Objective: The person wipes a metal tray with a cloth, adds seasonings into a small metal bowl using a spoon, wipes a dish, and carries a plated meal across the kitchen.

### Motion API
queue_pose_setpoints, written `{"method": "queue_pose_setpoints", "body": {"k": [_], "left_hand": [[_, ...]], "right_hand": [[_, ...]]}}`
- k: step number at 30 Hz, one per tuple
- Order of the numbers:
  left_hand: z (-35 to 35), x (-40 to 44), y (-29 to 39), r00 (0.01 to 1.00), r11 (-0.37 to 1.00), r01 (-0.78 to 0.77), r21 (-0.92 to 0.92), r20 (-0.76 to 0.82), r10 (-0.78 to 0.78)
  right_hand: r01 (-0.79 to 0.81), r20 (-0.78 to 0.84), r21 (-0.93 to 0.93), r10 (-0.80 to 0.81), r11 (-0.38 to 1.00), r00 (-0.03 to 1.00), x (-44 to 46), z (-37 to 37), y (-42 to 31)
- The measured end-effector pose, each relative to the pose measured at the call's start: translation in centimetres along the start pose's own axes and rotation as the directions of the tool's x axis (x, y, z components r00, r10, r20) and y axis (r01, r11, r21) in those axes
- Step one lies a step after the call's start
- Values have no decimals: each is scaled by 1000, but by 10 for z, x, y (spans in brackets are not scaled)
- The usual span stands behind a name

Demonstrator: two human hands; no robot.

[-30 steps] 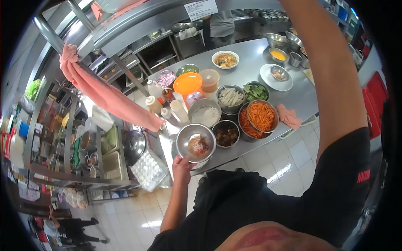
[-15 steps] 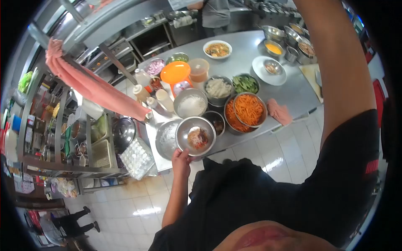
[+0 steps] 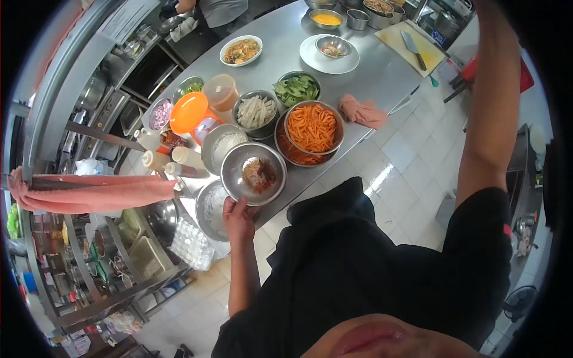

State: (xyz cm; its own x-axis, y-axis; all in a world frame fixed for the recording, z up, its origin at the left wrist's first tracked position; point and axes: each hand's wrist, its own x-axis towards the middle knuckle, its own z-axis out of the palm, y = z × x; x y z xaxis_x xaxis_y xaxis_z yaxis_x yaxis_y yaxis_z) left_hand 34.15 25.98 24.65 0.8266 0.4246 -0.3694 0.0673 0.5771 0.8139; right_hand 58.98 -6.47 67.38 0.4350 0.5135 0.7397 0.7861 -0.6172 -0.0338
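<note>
My left hand [image 3: 239,218] grips the near rim of a steel bowl [image 3: 233,173]. A small heap of reddish-brown and whitish seasoning [image 3: 259,175] lies inside it. The bowl is beside a bowl of white powder [image 3: 210,209], above the counter's near edge. To its right is a steel bowl of orange strips, likely cut carrot [image 3: 311,128], set over another bowl of similar strips. My right arm [image 3: 492,113] stretches up past the top of the view, so the hand itself cannot be seen.
Leafy greens [image 3: 296,88], pale slices [image 3: 255,111] and squeeze bottles [image 3: 156,160] crowd the counter. A pink cloth [image 3: 363,111] lies near its edge. At the far right, a knife [image 3: 413,49] rests on a cutting board [image 3: 388,37]. Another person [image 3: 222,11] stands across the counter.
The view has swung to the right, shifting the counter leftward and bringing the knife and cutting board into fuller sight. My left hand keeps its grip on the bowl; my right arm remains raised.
</note>
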Motion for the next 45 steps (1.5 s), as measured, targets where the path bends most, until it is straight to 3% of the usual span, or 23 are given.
{"method": "queue_pose_setpoints", "body": {"k": [2, 4, 5, 7, 8, 12, 15, 19, 26, 29, 32, 38, 45], "left_hand": [[14, 0, 3, 999, 998, -29, 57, -14, 30], [39, 0, 4, 998, 996, -70, 62, 3, 69], [55, -3, 5, 996, 995, -90, 46, 28, 89], [87, 2, -2, 994, 994, -101, 42, 48, 99], [110, 4, -7, 994, 993, -107, 41, 34, 106], [221, 16, -40, 995, 996, -51, 69, 90, 44], [297, 42, -80, 974, 995, -1, 104, 223, -22], [403, 59, -140, 922, 985, 113, 134, 356, -154], [526, 96, -232, 812, 916, 267, 300, 443, -381], [578, 114, -258, 832, 903, 257, 344, 397, -388], [621, 156, -295, 834, 923, 212, 322, 433, -343], [730, 232, -352, 824, 920, 243, 306, 435, -362], [872, 291, -408, 857, 912, 228, 342, 374, -354]], "right_hand": [[-289, -75, 165, 304, 943, 950, -82, -19, 42], [-502, -163, 399, 599, 767, 784, -187, -28, 98], [-527, -218, 532, 709, 663, 671, -243, -28, 129], [-271, -119, 911, 828, 311, 549, -323, -31, 149], [-280, -135, 923, 903, 265, 408, -357, -37, 143], [-465, -151, 855, 969, 228, 196, -516, -68, 169], [-736, -188, 627, 967, 254, 173, -577, -99, 192], [-860, -187, 441, 964, 256, 191, -629, -118, 254], [-881, -359, 248, 882, 404, 304, -591, -112, 349], [-834, -402, 207, 822, 512, 404, -575, -102, 404], [-830, -400, 217, 822, 514, 405, -579, -99, 459], [-968, -380, -2, 895, 253, 234, -626, -132, 537], [-995, -394, -7, 914, 100, 95, -686, -161, 616]]}}
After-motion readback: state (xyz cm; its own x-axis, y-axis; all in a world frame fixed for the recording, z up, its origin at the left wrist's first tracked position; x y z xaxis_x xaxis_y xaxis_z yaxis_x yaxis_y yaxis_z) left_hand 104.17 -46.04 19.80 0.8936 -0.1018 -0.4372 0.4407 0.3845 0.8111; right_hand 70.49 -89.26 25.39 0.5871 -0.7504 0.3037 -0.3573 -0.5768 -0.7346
